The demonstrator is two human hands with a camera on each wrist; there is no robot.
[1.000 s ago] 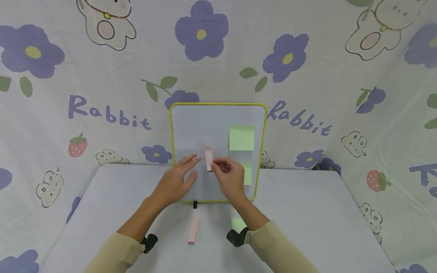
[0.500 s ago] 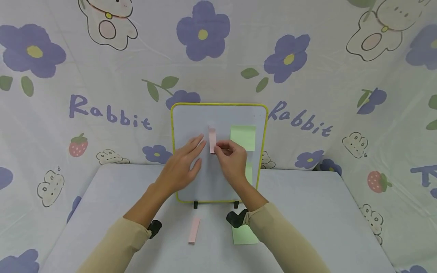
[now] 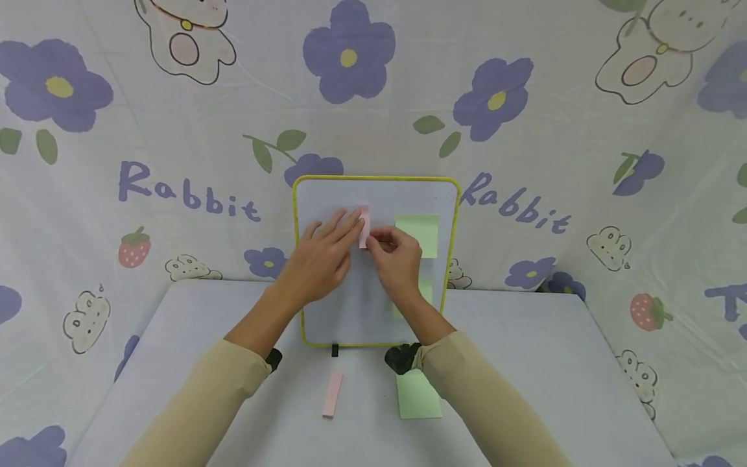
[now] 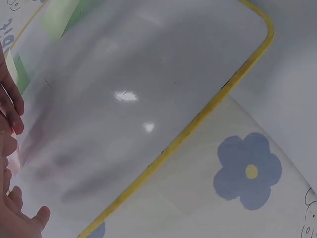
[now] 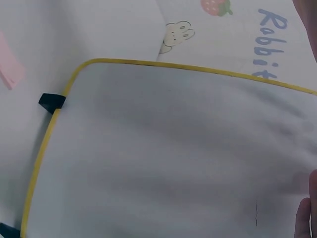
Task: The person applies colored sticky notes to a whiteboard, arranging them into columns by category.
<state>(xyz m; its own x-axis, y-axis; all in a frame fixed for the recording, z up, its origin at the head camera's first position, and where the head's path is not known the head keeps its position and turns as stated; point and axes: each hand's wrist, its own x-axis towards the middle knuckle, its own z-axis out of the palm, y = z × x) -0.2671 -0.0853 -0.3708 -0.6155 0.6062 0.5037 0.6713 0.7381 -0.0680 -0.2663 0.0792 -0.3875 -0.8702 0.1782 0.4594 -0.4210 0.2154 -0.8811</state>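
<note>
A narrow pink sticky note (image 3: pixel 364 235) stands upright against the whiteboard (image 3: pixel 338 318), left of the green sticky notes. My right hand (image 3: pixel 398 258) pinches its lower right edge between thumb and forefinger. The left hand (image 3: pixel 320 259) lies over the board with fingers extended, their tips on the pink note's upper left part. In the left wrist view, fingers of the left hand (image 4: pixel 15 213) show at the left edge beside a sliver of pink paper. Only bits of the right hand (image 5: pixel 303 218) appear at the right wrist view's edge.
Two green sticky notes are on the board's right side, an upper one (image 3: pixel 425 235) and a lower one (image 3: pixel 426 288) partly behind the right hand. On the table lie a pink sticky-note pad (image 3: pixel 332 394) and a green pad (image 3: pixel 419 397). A black foot (image 3: pixel 335 350) supports the board.
Both hands have moved up the board with the pink note, from its middle toward the upper part. The left fingers, earlier beside the note, now lie on it.
</note>
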